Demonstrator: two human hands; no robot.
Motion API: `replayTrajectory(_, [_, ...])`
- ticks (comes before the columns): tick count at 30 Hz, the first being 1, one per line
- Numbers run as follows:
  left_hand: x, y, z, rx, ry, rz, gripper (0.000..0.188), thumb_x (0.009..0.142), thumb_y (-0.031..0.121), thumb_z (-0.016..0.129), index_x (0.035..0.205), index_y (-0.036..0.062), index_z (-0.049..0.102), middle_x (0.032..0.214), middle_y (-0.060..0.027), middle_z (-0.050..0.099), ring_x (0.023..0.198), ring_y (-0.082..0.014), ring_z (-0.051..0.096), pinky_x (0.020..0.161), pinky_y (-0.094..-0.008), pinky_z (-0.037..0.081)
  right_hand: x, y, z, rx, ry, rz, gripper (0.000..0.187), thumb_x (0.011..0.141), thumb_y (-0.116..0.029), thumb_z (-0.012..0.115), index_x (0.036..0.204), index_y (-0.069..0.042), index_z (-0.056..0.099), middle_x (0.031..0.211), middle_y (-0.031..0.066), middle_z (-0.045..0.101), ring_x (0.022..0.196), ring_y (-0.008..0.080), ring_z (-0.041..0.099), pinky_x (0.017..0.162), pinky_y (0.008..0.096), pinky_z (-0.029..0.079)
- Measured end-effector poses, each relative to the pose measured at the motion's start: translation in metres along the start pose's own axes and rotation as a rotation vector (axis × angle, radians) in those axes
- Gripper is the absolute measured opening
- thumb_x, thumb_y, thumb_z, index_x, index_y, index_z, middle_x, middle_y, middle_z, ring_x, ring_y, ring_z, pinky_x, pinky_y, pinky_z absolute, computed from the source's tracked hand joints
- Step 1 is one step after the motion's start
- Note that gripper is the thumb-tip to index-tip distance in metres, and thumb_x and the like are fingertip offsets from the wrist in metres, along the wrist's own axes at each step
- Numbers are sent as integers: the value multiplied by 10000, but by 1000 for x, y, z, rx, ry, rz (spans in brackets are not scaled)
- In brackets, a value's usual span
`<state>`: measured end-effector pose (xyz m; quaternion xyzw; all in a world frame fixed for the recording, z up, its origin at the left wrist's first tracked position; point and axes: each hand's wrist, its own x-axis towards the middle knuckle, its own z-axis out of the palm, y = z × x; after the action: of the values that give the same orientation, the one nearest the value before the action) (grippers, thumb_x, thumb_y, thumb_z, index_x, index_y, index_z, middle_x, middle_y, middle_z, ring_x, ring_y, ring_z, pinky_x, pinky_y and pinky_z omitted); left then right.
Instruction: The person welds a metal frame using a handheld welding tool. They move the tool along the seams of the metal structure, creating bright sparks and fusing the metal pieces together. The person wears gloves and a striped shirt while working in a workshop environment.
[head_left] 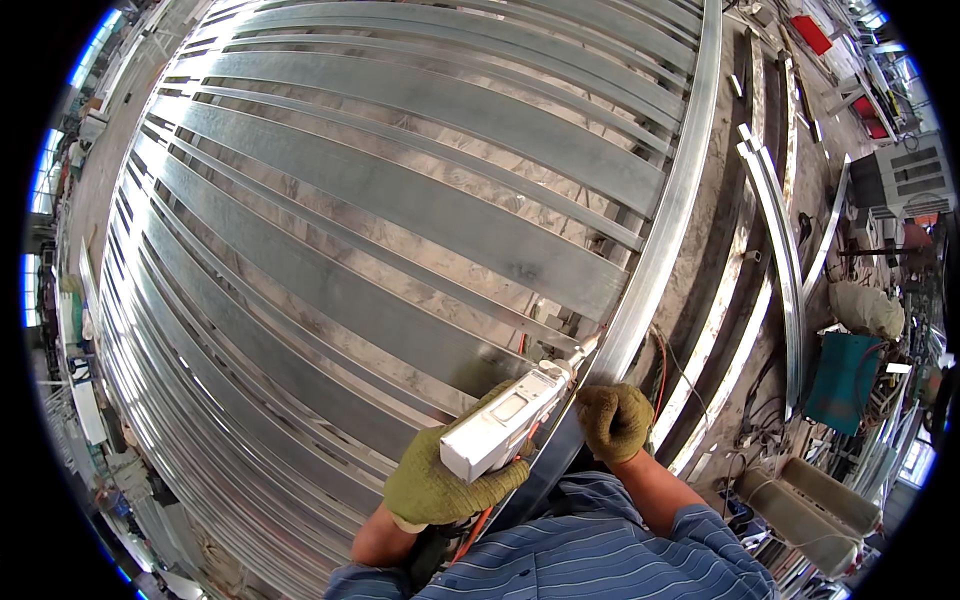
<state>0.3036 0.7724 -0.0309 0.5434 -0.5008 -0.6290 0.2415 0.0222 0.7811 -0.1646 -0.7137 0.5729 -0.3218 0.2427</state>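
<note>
My left hand [450, 478], in an olive work glove, is wrapped round a white, box-shaped handheld welding gun [507, 418]. The gun's narrow metal nozzle [583, 352] points away from me, and its tip is at the inner edge of a long silver metal side rail [655, 290]. An orange-red cable [474, 535] runs below the gun toward my body. My right hand [613, 422], gloved the same way, is closed against the rail's right side, close to the nozzle. What its curled fingers hold, if anything, is hidden. Flat silver crossbars [480, 225] meet the rail from the left.
Long metal beams [715, 335] and bent strips [780, 240] lie right of the frame. Farther right stand a teal box [843, 382] and a grey machine [905, 175]. Two rounded troughs [800, 520] lie lower right. A thin cable loops beside my right hand.
</note>
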Motion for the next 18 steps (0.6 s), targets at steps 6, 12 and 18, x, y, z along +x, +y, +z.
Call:
replayTrajectory(6, [4, -5, 0, -44, 41, 21, 525, 926, 256, 917, 1381, 50, 752, 1089, -117, 842, 945, -202, 818, 826, -338, 627, 1, -6, 4, 87, 81, 66, 112, 973, -109, 716, 878, -106, 775, 819, 88, 779, 677, 316, 707, 645, 419, 561])
replayTrajectory(12, [8, -10, 1, -14, 33, 27, 514, 923, 275, 914, 1362, 54, 761, 1094, -117, 841, 938, -218, 820, 814, -346, 628, 0, -4, 1, -4, 17, -5, 80, 954, -45, 721, 917, -108, 753, 835, 74, 790, 688, 306, 717, 648, 422, 562])
replayTrajectory(18, [9, -12, 2, 23, 34, 60, 509, 921, 263, 907, 1357, 45, 761, 1113, -118, 841, 945, -245, 824, 819, -344, 629, -1, 0, 5, 30, 65, -15, 139, 985, -70, 699, 875, -104, 776, 833, 74, 796, 679, 290, 719, 644, 409, 561])
